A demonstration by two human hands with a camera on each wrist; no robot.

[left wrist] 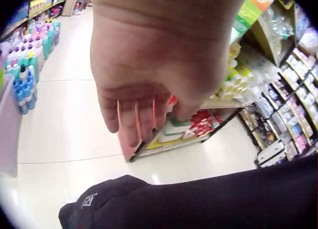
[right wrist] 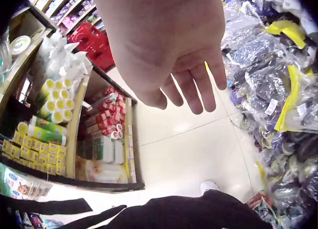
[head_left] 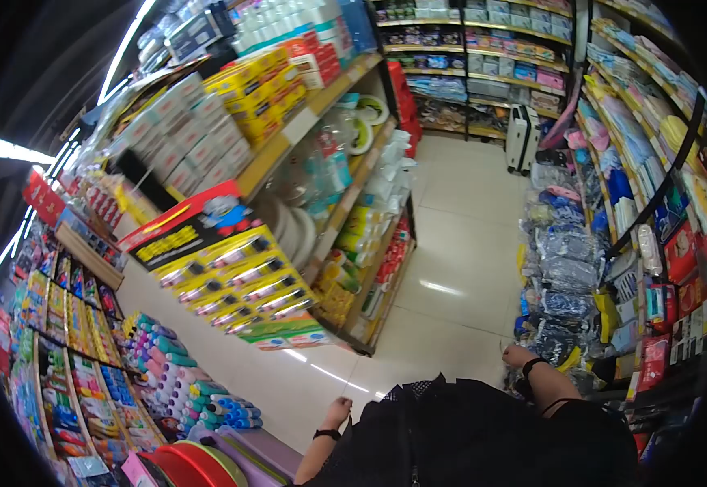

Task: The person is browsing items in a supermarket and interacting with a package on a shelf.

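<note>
My left hand hangs low at my side with its fingers loosely bent, holding nothing. In the left wrist view that hand is over the tiled floor, overlapping the end of a shelf unit. My right hand also holds nothing; it is close to a long pile of plastic-wrapped goods. Seen from the right wrist, the hand has relaxed fingers over the floor between that pile and a shelf of yellow boxes and white-and-green rolls.
A card of yellow blister packs hangs on the near shelf end. Rows of bottles stand on the floor at left, near red basins. A white suitcase stands at the aisle's far end. Pale tiled floor runs between the shelves.
</note>
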